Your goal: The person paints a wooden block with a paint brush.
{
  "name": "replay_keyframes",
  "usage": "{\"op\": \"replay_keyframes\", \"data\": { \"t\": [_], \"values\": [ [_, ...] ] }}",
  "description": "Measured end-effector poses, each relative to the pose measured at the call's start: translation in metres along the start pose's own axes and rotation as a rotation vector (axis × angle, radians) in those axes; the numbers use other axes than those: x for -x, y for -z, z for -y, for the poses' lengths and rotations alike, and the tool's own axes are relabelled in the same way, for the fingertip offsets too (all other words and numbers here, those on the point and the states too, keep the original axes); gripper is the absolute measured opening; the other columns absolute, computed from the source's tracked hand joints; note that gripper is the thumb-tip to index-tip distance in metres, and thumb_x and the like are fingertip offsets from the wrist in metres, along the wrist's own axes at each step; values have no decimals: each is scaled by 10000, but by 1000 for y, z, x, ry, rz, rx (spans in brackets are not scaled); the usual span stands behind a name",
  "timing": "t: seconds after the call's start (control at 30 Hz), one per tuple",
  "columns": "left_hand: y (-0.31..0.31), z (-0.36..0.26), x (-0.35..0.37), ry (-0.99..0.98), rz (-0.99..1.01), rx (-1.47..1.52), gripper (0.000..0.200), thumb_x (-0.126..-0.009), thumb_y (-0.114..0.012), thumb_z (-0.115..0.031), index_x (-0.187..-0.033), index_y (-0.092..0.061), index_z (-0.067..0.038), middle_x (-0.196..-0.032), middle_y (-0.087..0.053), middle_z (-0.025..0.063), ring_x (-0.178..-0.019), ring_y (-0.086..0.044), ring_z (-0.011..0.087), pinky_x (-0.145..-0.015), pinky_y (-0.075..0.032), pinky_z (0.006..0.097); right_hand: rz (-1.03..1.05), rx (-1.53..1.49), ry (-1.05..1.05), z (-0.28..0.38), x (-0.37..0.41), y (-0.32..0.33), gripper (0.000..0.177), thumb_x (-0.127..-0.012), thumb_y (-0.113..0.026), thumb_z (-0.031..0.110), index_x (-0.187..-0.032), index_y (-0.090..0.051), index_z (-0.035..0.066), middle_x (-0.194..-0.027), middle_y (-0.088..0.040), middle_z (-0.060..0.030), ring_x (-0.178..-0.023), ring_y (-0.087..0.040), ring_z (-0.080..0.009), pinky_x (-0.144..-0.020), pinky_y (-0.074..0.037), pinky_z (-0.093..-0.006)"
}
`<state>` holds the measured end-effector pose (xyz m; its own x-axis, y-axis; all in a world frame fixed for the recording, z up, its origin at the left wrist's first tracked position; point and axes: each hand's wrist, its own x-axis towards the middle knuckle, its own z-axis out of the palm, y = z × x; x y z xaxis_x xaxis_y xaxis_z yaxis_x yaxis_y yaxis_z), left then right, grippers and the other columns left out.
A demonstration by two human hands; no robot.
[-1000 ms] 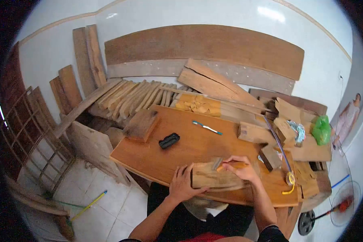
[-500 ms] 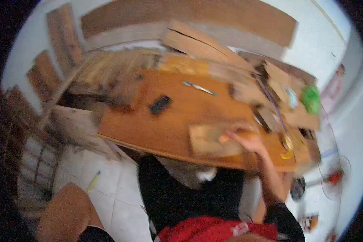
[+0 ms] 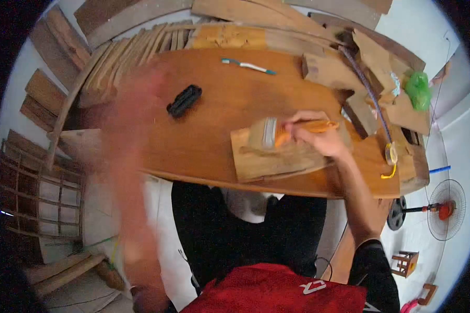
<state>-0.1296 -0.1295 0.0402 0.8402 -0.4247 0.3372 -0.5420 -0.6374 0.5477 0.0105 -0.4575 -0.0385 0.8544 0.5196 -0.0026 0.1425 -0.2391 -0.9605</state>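
In my right hand [image 3: 321,140] is a flat paintbrush [image 3: 269,133] with an orange handle, a silver metal band and pale bristles pointing left. The fingers wrap round the handle, and the brush is over a wooden board [image 3: 261,166] lying near the table's front edge. My left hand [image 3: 150,83] is smeared by motion above the left part of the table, its fingers not readable. Closest to it is a black ribbed object [image 3: 184,101] on the tabletop. Farther back rests a slim white-and-teal tool [image 3: 248,66].
Wooden slats [image 3: 125,62] line the table's back left. At right are cardboard pieces [image 3: 361,116], a green plastic bag [image 3: 417,91] and a dark strap [image 3: 368,88] leading to a yellow-rimmed roll [image 3: 391,154]. A fan [image 3: 446,209] and a small stool [image 3: 405,263] stand beyond.
My left arm has come into view, sweeping over the table's left side. My head view has shifted, so the table sits higher in the picture. The paintbrush shows more clearly in my right hand.
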Motion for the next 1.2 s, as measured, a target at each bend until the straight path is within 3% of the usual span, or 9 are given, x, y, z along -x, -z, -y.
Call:
{"op": "replay_keyframes", "data": {
  "t": [0.13, 0.23, 0.47, 0.57, 0.7, 0.83, 0.97, 1.1, 1.2],
  "values": [
    [-105, 82, -22, -147, -125, -182, 1324, -628, -858, -726, -1628, -233, -126, -1661, -249, 179, -1513, -252, 419, -1202, -289, 602, 95, 101, 387, -5, 20, -13, 183, -940, -741, 209, -967, -735, 28, -820, -732, -43, -779, -685, -114, -703, -527, -280],
    [-100, 39, -29, 163, 47, 91, 1173, -648, -951, -290, -1565, -267, -30, -1524, -429, 223, -1438, -387, 397, -1227, -269, 470, -115, 234, 47, 6, 32, 2, 148, -925, -734, 180, -946, -722, 34, -868, -741, -83, -817, -706, -156, -753, -536, -312],
    [-114, 59, -23, 131, -23, 189, 1324, -484, -1015, -381, -1546, -298, -44, -1472, -458, 245, -1386, -448, 411, -1172, -364, 489, -131, 327, 325, 14, 74, -33, 159, -913, -735, 209, -970, -743, 60, -937, -748, -142, -866, -736, -281, -773, -559, -378],
    [-120, 60, -22, 103, -83, 160, 1297, -513, -996, -452, -1532, -307, -40, -1394, -490, 279, -1333, -474, 437, -1148, -380, 516, -616, 433, 187, 8, 66, -25, 170, -902, -752, 222, -979, -743, 70, -948, -744, -140, -894, -734, -285, -795, -560, -394],
    [-120, 57, -20, 142, -86, 238, 1284, -526, -993, -441, -1535, -306, -42, -1382, -499, 259, -1317, -489, 427, -1133, -396, 512, -139, 477, 385, 37, 85, -78, 129, -941, -700, 195, -997, -747, 89, -981, -749, -148, -936, -733, -325, -819, -564, -412],
    [-124, 60, -19, 128, -117, 240, 1270, -534, -992, -439, -1533, -316, -44, -1390, -498, 252, -1312, -497, 415, -1122, -409, 508, -530, 478, 137, 7, 58, -37, 171, -929, -718, 249, -978, -728, 86, -951, -741, -173, -935, -716, -388, -825, -562, -460],
    [-123, 58, -27, 102, -142, 214, 1272, -535, -990, -455, -1535, -321, -39, -1390, -508, 260, -1301, -512, 418, -1116, -416, 505, -236, 715, 612, 51, 70, -83, 155, -944, -711, 213, -958, -741, 61, -902, -733, -154, -841, -718, -314, -765, -547, -396],
    [-126, 62, -19, 103, -160, 308, 1277, -539, -988, -457, -1543, -317, -39, -1391, -516, 266, -1308, -509, 432, -1122, -412, 500, -393, 740, 226, 39, 48, -35, 128, -919, -730, 184, -980, -724, 72, -901, -735, -144, -840, -721, -334, -743, -548, -403],
    [-125, 64, -21, 112, -166, 252, 1280, -547, -983, -462, -1549, -308, -40, -1395, -515, 271, -1319, -501, 433, -1127, -409, 498, -69, 686, 467, 42, 65, -56, 185, -943, -689, 231, -1038, -729, 77, -988, -745, -147, -915, -728, -338, -815, -566, -390]
  ]
}}
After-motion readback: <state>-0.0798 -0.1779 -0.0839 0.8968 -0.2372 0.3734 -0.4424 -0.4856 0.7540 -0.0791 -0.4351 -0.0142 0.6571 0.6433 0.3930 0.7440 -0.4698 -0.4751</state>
